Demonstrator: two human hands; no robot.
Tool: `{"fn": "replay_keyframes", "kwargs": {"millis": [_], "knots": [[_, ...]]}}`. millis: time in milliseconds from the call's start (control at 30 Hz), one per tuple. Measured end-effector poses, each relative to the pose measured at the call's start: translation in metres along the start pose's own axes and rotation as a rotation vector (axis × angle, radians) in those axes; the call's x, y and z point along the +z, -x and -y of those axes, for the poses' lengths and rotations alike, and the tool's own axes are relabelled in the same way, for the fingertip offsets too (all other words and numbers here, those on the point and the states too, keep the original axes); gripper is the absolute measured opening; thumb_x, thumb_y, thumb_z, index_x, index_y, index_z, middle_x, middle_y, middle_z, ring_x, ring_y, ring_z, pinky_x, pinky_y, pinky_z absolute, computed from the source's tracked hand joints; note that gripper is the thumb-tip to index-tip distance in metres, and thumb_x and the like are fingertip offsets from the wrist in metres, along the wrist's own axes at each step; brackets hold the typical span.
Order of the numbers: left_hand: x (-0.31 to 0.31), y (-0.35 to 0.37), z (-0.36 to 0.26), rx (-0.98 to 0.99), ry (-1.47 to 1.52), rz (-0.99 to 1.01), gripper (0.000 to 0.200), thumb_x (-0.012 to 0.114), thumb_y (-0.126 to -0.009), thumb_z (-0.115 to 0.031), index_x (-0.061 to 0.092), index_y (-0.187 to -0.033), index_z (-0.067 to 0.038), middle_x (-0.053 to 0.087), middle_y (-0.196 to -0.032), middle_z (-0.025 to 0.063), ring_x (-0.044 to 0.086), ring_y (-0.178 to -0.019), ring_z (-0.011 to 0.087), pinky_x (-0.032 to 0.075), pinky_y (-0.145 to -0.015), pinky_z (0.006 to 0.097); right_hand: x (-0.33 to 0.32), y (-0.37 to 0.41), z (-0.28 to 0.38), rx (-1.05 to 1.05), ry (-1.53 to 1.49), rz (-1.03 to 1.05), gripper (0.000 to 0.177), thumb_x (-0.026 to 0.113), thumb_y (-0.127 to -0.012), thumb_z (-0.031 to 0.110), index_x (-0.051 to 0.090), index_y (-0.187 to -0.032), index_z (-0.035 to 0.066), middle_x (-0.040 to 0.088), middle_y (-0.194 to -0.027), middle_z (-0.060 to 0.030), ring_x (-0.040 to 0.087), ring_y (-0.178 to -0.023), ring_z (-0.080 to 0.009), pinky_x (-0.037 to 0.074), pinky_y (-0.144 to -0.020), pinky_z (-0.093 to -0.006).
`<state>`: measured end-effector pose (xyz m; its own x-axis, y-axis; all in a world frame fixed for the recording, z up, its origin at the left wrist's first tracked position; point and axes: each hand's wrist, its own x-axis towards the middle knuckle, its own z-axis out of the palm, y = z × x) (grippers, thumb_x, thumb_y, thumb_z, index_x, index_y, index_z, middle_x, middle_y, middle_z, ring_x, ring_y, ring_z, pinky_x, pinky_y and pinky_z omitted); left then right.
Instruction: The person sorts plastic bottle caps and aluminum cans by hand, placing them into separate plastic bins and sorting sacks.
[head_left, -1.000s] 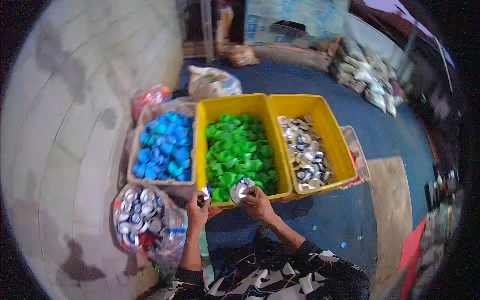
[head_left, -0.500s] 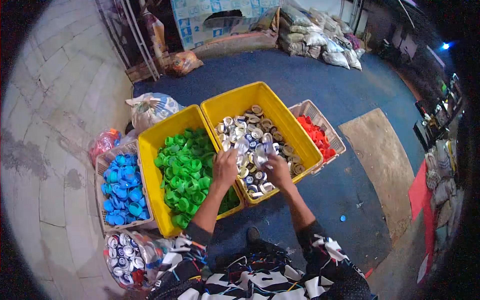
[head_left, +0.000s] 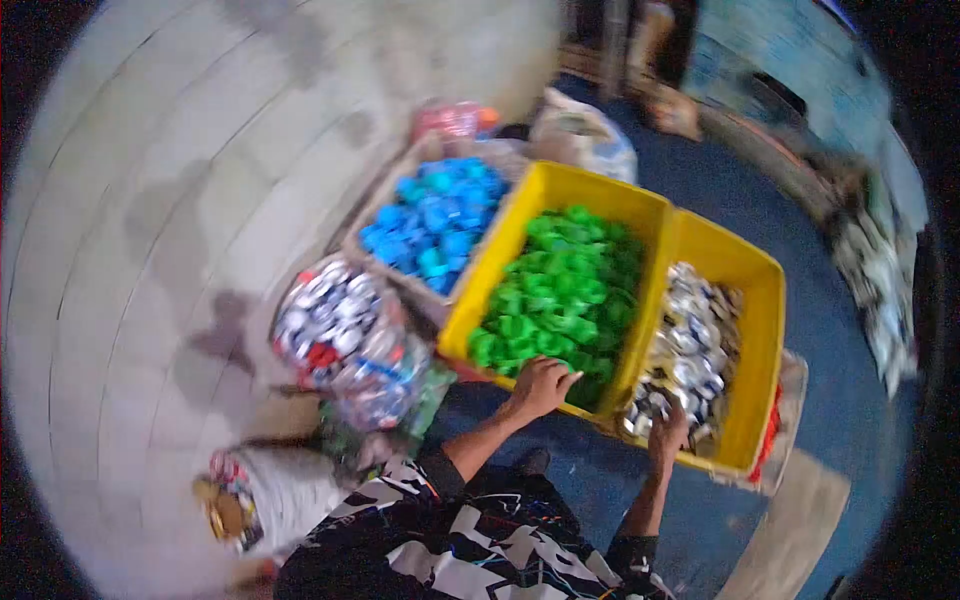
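Observation:
My left hand (head_left: 545, 387) hovers at the near rim of the left yellow crate (head_left: 462, 330), beside the heaped green plastic caps (head_left: 560, 290). Its fingers are curled together, with a small pale spot at the tips; I cannot tell what it holds. Over the near end of the right yellow crate (head_left: 755, 300), my right hand (head_left: 668, 428) reaches down among white and dark-blue caps (head_left: 685, 350). Motion smears its fingers, and the caps overlap their tips.
Blue caps (head_left: 435, 225) fill a pale basket (head_left: 365, 250) at the left. Nearer stands a clear bag of white caps (head_left: 340, 320), with a white sack (head_left: 290, 495) below. Red caps (head_left: 768, 435) show in a basket at the right. A tied bag (head_left: 590, 135) stands behind.
The view has swung left, so the crates appear farther right and more sacks show. My left hand has moved from the white caps to the green crate's near rim; my right hand stays over the white caps.

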<state>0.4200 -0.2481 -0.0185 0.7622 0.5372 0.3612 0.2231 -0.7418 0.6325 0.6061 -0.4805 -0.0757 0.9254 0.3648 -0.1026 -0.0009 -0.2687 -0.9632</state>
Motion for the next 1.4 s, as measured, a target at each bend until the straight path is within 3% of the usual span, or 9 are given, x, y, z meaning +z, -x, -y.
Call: {"fn": "replay_keyframes", "kwargs": {"millis": [267,367,400,500,600,700,767,1167,1400], "knots": [[-0.102,0.1,0.076,-0.376,-0.01,-0.271,0.037,0.066,-0.086,-0.031,0.058,-0.065,-0.001,0.057,-0.061,0.0184,0.058,-0.06,0.0385,0.043,-0.053,0.0454,0.139,0.039,0.055,-0.547,0.381,0.232,0.029,0.065,-0.084,0.009,0.062,-0.11,-0.003,0.066,-0.103,-0.0148,0.064,-0.089,-0.023,0.05,-0.076,-0.0326],[-0.147,0.139,0.106,-0.415,-0.129,-0.28,0.037,0.063,-0.088,-0.033,0.06,-0.069,-0.002,0.059,-0.063,0.0185,0.059,-0.061,0.0383,0.044,-0.055,0.0457,0.213,0.062,0.064,-0.612,0.4,0.375,0.032,0.068,-0.075,0.005,0.063,-0.106,0.0,0.065,-0.098,-0.0148,0.062,-0.086,-0.0291,0.05,-0.074,-0.0366],[-0.137,0.164,0.144,-0.436,-0.187,-0.297,0.036,0.062,-0.088,-0.035,0.062,-0.072,-0.002,0.059,-0.064,0.0179,0.059,-0.06,0.0374,0.044,-0.057,0.0467,0.24,0.07,0.051,-0.391,0.23,0.482,0.034,0.068,-0.074,0.005,0.063,-0.108,0.001,0.064,-0.098,-0.018,0.062,-0.088,-0.034,0.05,-0.076,-0.0377],[-0.194,0.193,0.154,-0.562,-0.169,-0.35,0.036,0.063,-0.087,-0.03,0.06,-0.066,-0.001,0.057,-0.06,0.0197,0.059,-0.06,0.0386,0.043,-0.055,0.0474,0.309,0.116,0.064,-0.672,0.3,0.599,0.023,0.066,-0.082,0.008,0.065,-0.104,-0.001,0.068,-0.09,-0.0155,0.065,-0.078,-0.0215,0.05,-0.07,-0.0331],[-0.23,0.228,0.204,-0.591,-0.155,-0.448,0.032,0.063,-0.086,-0.029,0.061,-0.069,-0.001,0.059,-0.064,0.0202,0.06,-0.063,0.0395,0.045,-0.059,0.0475,0.386,0.141,0.021,-0.655,0.433,0.705,0.02,0.066,-0.081,0.008,0.067,-0.1,0.0,0.068,-0.088,-0.0174,0.066,-0.077,-0.0258,0.052,-0.072,-0.0366],[-0.278,0.248,0.233,-0.676,-0.15,-0.416,0.026,0.063,-0.085,-0.026,0.062,-0.076,-0.001,0.061,-0.07,0.02,0.061,-0.069,0.0392,0.046,-0.063,0.0479,0.431,0.217,0.129,-0.598,0.138,0.926,0.017,0.065,-0.08,0.008,0.068,-0.096,0.0,0.068,-0.089,-0.0188,0.067,-0.08,-0.0319,0.052,-0.074,-0.0397],[-0.304,0.258,0.247,-0.661,-0.146,-0.426,0.025,0.063,-0.085,-0.026,0.062,-0.078,-0.001,0.062,-0.071,0.0201,0.061,-0.071,0.039,0.046,-0.064,0.0475,0.475,0.225,0.124,-0.807,0.256,0.909,0.019,0.066,-0.079,0.007,0.067,-0.097,0.001,0.068,-0.09,-0.0196,0.066,-0.083,-0.0344,0.052,-0.075,-0.0407],[-0.328,0.293,0.281,-0.823,-0.086,-0.521,0.025,0.062,-0.082,-0.024,0.061,-0.087,0.0,0.063,-0.085,0.0222,0.062,-0.083,0.0396,0.047,-0.075,0.0495,0.699,0.238,0.155,-1.368,0.363,1.059,0.046,0.069,-0.069,0.009,0.058,-0.113,0.002,0.062,-0.109,-0.0219,0.057,-0.104,-0.0396,0.046,-0.089,-0.0473],[-0.333,0.286,0.288,-0.783,-0.255,-0.586,0.027,0.063,-0.083,-0.028,0.062,-0.085,-0.001,0.063,-0.089,0.0219,0.061,-0.086,0.0403,0.047,-0.077,0.049,0.729,0.211,0.115,-1.312,0.71,1.097,0.053,0.07,-0.075,0.015,0.053,-0.124,0.003,0.059,-0.115,-0.0206,0.055,-0.106,-0.0398,0.044,-0.092,-0.0467]]}}
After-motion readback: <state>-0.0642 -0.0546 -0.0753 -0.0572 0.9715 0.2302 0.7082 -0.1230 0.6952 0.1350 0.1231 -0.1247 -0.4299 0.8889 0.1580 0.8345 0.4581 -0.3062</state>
